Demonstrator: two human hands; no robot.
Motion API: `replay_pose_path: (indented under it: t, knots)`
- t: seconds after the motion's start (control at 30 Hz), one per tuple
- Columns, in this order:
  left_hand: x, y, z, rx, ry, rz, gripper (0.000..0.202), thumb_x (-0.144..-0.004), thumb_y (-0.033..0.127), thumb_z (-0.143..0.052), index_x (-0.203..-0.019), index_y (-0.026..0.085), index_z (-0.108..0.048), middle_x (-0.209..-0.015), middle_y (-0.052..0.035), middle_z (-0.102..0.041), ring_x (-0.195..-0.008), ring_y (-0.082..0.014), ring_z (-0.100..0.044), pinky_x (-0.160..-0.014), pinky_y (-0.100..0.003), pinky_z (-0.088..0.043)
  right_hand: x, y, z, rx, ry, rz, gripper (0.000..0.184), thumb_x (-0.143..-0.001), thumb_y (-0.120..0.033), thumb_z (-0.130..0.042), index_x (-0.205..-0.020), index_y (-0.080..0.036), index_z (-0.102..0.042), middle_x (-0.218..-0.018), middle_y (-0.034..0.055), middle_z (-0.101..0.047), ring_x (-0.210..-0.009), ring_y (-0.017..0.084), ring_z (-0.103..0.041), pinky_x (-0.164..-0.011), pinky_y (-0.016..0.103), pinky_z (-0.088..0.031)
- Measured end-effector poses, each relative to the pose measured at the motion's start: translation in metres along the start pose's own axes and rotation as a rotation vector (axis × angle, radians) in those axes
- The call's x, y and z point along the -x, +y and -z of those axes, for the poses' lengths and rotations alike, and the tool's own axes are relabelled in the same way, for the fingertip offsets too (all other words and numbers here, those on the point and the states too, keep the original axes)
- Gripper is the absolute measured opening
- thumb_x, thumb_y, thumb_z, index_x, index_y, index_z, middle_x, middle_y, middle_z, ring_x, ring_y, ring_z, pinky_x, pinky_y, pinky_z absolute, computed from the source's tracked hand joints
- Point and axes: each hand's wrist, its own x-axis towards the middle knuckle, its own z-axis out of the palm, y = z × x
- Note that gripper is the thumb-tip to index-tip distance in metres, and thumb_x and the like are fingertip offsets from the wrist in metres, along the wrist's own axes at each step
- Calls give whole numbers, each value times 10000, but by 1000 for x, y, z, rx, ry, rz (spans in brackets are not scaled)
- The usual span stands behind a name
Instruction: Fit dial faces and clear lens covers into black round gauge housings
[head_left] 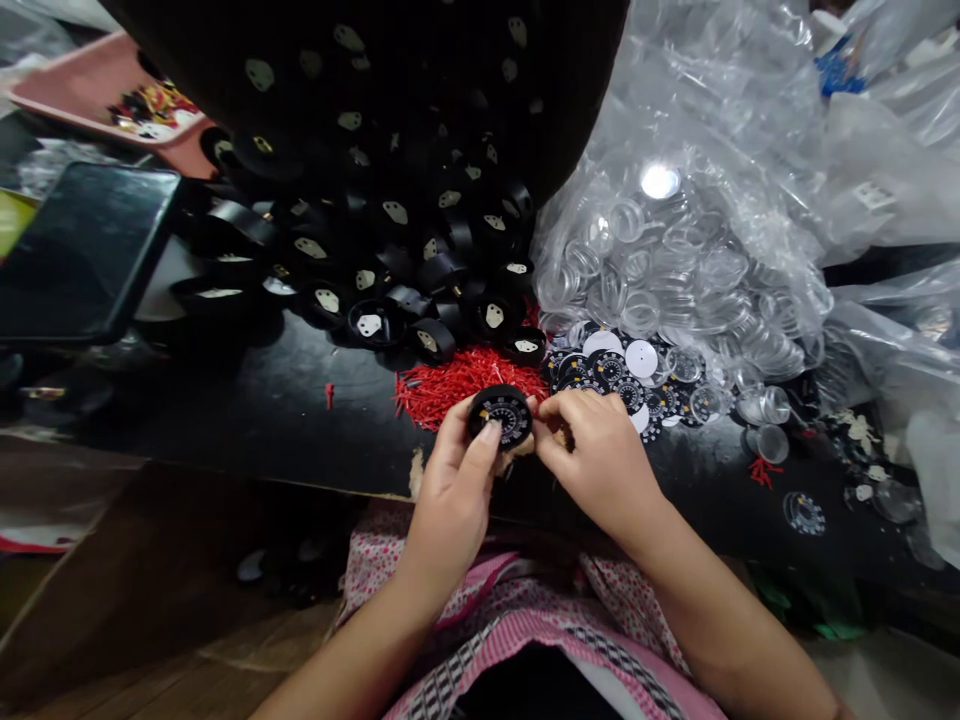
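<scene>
My left hand [454, 480] grips a round black gauge [501, 416] with a printed dial face, its thumb lying on the dial. Close by the gauge's right side, my right hand [600, 450] is closed in a pinch; what sits between the fingertips is too small to make out. Just behind the gauge lies a heap of small red pointers [469, 385]. Loose printed dial discs [609, 368], some white side up, are spread behind my right hand. Farther back, many black round housings [375, 322] with pale plates inside are piled up.
Clear round plastic covers [697, 270] spill from a plastic bag [720, 90] at the right. A pink tray [75, 85] of small parts and a dark tablet-like panel [90, 255] stand left. One red pointer lies alone on the black table [262, 430]. A large black container overhangs the back.
</scene>
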Motion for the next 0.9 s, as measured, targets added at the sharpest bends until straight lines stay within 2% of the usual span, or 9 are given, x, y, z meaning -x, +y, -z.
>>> replay_pose_path:
  t: [0.13,0.2,0.27,0.37,0.5,0.6,0.77,0.9]
  knots:
    - [4,2,-3,200,-34,-8,188,-910,339,-616,-1092,295,-630,-1102,-4,-750,-1220,-260,-606,-1117,-488,-400,6,3,5,-475,-84,-151,173,-931,-305,-578,-808,-201,-640,-775,-3,-672,-713,152,-594,-672,286,-418]
    - [7,4,-5,221,-44,-16,169,-906,333,-621,-1067,292,-650,-1081,-4,-760,-1213,-252,-614,-1140,-491,-373,9,4,8,-573,-91,-173,173,-927,-312,-587,-800,-203,-630,-765,-8,-666,-695,144,-594,-651,275,-436]
    - [9,5,-5,228,-58,-10,165,-912,330,-611,-1061,282,-661,-1088,-14,-761,-1225,-248,-607,-1160,-494,-343,11,4,10,-518,-36,-122,136,-919,-297,-607,-823,-204,-634,-774,-7,-667,-712,148,-595,-685,290,-440]
    - [11,8,-6,236,-70,19,163,-919,319,-603,-1057,272,-675,-1119,-23,-754,-1247,-248,-591,-1176,-494,-318,15,4,12,-272,77,40,82,-921,-276,-622,-912,-202,-656,-834,17,-685,-786,175,-588,-766,342,-407]
    - [11,12,-5,215,-78,46,189,-919,325,-599,-1064,243,-690,-1131,-47,-749,-1227,-245,-605,-1170,-464,-338,18,6,13,-89,124,191,148,-965,-277,-565,-892,-192,-661,-857,41,-698,-806,187,-578,-778,372,-361]
    - [10,15,-2,194,-80,68,228,-913,347,-606,-1089,225,-683,-1131,-70,-746,-1186,-244,-632,-1135,-433,-394,20,5,16,-74,115,209,170,-970,-284,-561,-863,-192,-657,-853,39,-692,-807,186,-576,-777,374,-352]
    - [7,12,0,79,-83,53,376,-912,335,-620,-1285,333,-570,-1197,-22,-711,-1156,-220,-643,-1076,-398,-450,23,-6,19,-248,56,183,134,-979,-240,-539,-889,-201,-630,-866,14,-675,-820,164,-585,-783,347,-363]
    - [7,3,-2,-76,-145,53,323,-897,340,-643,-1218,312,-621,-1267,-11,-662,-1202,-226,-598,-1073,-358,-437,21,-10,18,-153,34,136,152,-969,-212,-526,-845,-184,-610,-810,10,-624,-778,164,-554,-747,344,-333]
